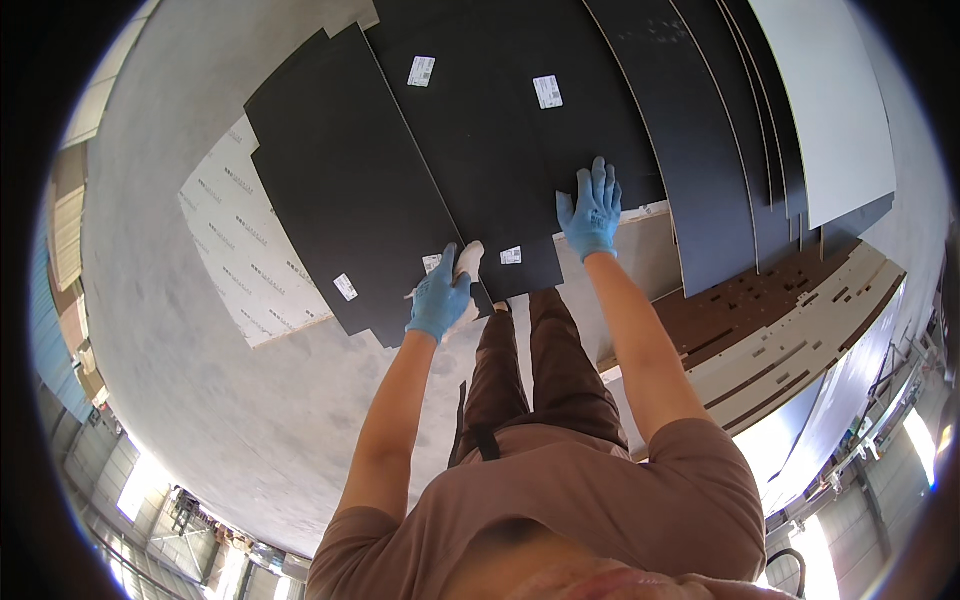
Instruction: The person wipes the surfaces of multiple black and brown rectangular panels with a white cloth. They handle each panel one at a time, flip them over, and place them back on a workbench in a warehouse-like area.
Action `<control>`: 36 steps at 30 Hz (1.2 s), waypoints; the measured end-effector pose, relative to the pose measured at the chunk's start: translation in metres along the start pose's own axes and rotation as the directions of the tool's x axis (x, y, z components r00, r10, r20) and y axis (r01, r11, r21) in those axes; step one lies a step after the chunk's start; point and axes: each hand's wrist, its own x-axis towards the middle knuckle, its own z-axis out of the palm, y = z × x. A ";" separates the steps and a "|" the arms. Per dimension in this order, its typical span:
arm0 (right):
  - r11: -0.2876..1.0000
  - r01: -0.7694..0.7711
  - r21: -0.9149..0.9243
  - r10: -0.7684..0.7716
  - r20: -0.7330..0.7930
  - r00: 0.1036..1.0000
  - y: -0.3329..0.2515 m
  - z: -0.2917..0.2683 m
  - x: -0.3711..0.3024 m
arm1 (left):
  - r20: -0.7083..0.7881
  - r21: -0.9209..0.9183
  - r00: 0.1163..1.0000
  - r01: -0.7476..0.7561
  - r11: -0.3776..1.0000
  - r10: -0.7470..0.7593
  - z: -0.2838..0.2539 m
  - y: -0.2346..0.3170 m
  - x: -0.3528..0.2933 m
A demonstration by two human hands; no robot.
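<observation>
Both my hands wear blue gloves. My left hand (440, 296) is closed on a crumpled off-white rag (468, 262), close to the seam between two black panels and beside a small white label (431, 263). My right hand (592, 212) lies flat with its fingers apart on the wide black panel (480, 120), near that panel's near right edge. Another black panel (330, 150) lies to the left. Several white printed labels are stuck on these dark surfaces, one of them a label (548, 92) beyond my right hand.
White sheeting with a printed pattern (240, 230) sticks out at the left. Overlapping dark boards (710, 200) and a pale panel (830, 110) stand at the right. Brown slotted boards (750, 310) are stacked beside my right arm. Grey concrete floor (220, 400) surrounds the panels.
</observation>
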 end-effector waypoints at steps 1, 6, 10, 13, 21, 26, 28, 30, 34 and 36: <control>0.998 -0.052 0.026 0.052 0.008 0.999 -0.006 -0.005 -0.008 | 0.032 0.030 0.998 0.048 0.998 -0.049 0.004 -0.001 0.006; 0.972 -0.231 0.051 0.227 0.072 0.971 -0.033 -0.018 -0.029 | 0.112 0.153 0.970 0.197 0.968 -0.215 0.021 -0.018 0.020; 0.783 -0.621 -0.017 0.618 -0.093 0.781 -0.008 -0.019 0.016 | 0.102 0.152 0.978 0.164 0.975 -0.180 0.021 -0.021 0.020; 0.602 -0.794 0.090 0.777 0.163 0.608 -0.002 -0.025 0.040 | 0.108 0.127 0.984 0.127 0.984 -0.141 0.027 -0.010 0.030; 0.591 -0.787 0.177 0.657 0.461 0.597 0.024 -0.039 0.023 | 0.276 0.270 0.961 -0.053 0.961 -0.024 0.070 0.045 0.056; 0.528 -0.773 0.352 0.550 0.552 0.627 0.076 -0.039 -0.014 | 0.418 0.374 0.908 -0.164 0.913 -0.009 0.088 0.049 0.017; 0.554 -0.775 0.305 0.463 0.660 0.591 0.096 -0.044 -0.039 | 0.531 0.379 0.846 -0.187 0.906 -0.048 0.100 0.039 -0.004; 0.475 -0.836 0.273 0.442 0.747 0.496 0.113 -0.046 -0.068 | 0.560 0.359 0.824 -0.157 0.920 -0.078 0.113 0.025 -0.023; 0.307 -0.894 0.327 0.444 0.782 0.438 0.112 -0.040 -0.129 | 0.538 0.336 0.843 -0.207 0.919 -0.006 0.135 0.003 -0.045; 0.357 -0.889 0.286 0.475 0.764 0.436 0.096 -0.041 -0.153 | 0.549 0.318 0.834 -0.266 0.910 0.052 0.142 0.001 -0.047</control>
